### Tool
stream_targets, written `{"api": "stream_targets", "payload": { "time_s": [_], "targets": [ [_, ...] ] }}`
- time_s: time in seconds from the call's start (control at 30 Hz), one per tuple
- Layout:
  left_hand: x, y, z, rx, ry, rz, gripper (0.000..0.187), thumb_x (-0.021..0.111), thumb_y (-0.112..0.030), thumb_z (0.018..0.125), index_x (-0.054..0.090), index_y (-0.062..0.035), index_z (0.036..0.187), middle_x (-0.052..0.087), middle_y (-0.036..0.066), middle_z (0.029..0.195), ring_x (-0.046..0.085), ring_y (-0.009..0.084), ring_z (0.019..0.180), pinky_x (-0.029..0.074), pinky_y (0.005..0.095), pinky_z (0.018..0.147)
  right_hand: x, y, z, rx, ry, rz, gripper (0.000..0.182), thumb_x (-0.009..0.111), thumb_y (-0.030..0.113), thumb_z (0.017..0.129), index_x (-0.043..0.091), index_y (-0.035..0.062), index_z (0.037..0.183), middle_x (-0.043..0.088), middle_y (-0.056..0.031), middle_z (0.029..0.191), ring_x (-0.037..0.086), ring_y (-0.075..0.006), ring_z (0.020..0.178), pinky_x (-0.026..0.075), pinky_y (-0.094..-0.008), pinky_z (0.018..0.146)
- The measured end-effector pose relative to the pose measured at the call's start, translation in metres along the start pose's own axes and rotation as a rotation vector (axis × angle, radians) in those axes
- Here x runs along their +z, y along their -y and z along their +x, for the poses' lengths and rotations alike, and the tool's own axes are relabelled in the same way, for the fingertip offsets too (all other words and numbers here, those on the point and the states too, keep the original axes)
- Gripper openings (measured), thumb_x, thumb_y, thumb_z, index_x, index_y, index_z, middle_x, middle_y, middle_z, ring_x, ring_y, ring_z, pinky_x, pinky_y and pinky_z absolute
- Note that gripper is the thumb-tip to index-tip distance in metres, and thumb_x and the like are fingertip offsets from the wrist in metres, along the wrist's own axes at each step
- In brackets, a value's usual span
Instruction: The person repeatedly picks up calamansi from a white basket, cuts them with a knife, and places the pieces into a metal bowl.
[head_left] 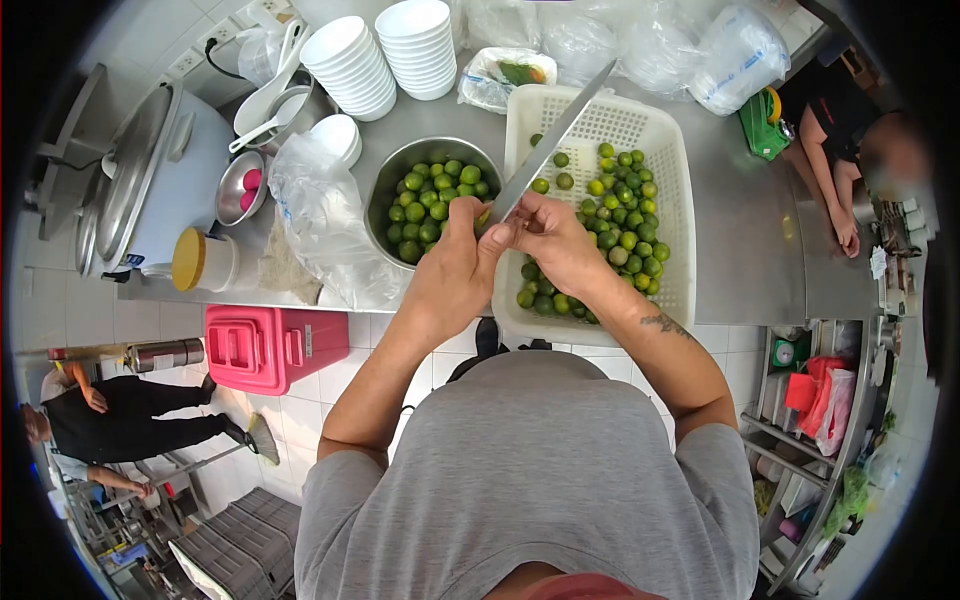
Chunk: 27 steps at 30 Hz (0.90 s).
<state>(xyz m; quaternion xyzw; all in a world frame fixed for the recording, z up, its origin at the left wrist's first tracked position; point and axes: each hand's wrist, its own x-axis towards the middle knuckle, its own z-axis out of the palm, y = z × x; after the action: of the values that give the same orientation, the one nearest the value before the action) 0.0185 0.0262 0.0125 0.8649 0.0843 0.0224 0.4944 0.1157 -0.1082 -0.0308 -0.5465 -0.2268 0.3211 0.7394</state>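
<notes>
A long knife (560,125) points up and to the right, its blade over the white perforated basket (682,150). My right hand (558,240) is closed around its lower end, whose handle is hidden by the fingers. My left hand (455,262) is closed close beside it, pinching something small and greenish at the blade, probably a lime, mostly covered by the fingers. Green limes (630,215) lie in the basket under and right of my hands. More limes (430,200) fill a round steel bowl (382,165) just left of my hands.
White bowl stacks (350,65), a plastic bag (320,220) and a yellow-lidded tub (190,260) stand on the left of the steel counter (735,220). Plastic packs (740,60) line the back. One person (830,150) is at the right, another (130,415) at the lower left.
</notes>
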Motion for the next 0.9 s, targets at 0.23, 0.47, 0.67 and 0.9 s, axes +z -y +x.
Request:
{"api": "stream_targets", "payload": {
  "time_s": [0.23,0.47,0.67,0.9],
  "targets": [
    [-0.007,0.009,0.011,0.026,-0.106,0.042,0.040,0.042,-0.037,0.104,0.040,0.0002,0.120,0.061,0.019,0.095,0.062,0.0266,0.090,0.047,0.0349,0.082,-0.021,0.014,0.015,0.001,0.031,-0.097,0.025,0.059,0.016,0.096,0.060,-0.0038,0.111,0.065,-0.0080,0.098,0.061,-0.0151,0.087,0.051,-0.0289,0.081],
    [-0.012,0.007,0.027,-0.052,-0.187,-0.091,0.057,0.044,-0.039,0.102,0.032,0.0010,0.141,0.063,0.022,0.093,0.064,0.0316,0.089,0.047,0.0392,0.082,-0.134,-0.022,0.059,0.065,-0.112,-1.104,0.023,0.061,0.000,0.083,0.062,-0.0024,0.106,0.067,-0.0170,0.100,0.064,-0.0304,0.093,0.050,-0.0384,0.084],
    [-0.016,0.001,0.008,-0.131,-0.115,-0.121,0.057,0.042,-0.038,0.103,0.029,-0.0016,0.145,0.061,0.018,0.096,0.061,0.0274,0.093,0.045,0.0348,0.089,-0.135,-0.038,0.061,-0.025,0.020,-1.351,0.025,0.064,0.002,0.083,0.061,-0.0026,0.107,0.065,-0.0167,0.094,0.063,-0.0298,0.092,0.050,-0.0384,0.083],
    [-0.012,0.009,-0.016,-0.100,-0.091,-0.184,0.052,0.039,-0.036,0.104,0.030,-0.0096,0.148,0.048,0.000,0.084,0.041,0.0068,0.063,0.037,0.0211,0.058,-0.087,0.014,0.033,-0.039,-0.119,-0.561,0.023,0.063,0.001,0.088,0.061,-0.0010,0.111,0.062,-0.0037,0.099,0.058,-0.0111,0.089,0.048,-0.0259,0.083]
  ]
}}
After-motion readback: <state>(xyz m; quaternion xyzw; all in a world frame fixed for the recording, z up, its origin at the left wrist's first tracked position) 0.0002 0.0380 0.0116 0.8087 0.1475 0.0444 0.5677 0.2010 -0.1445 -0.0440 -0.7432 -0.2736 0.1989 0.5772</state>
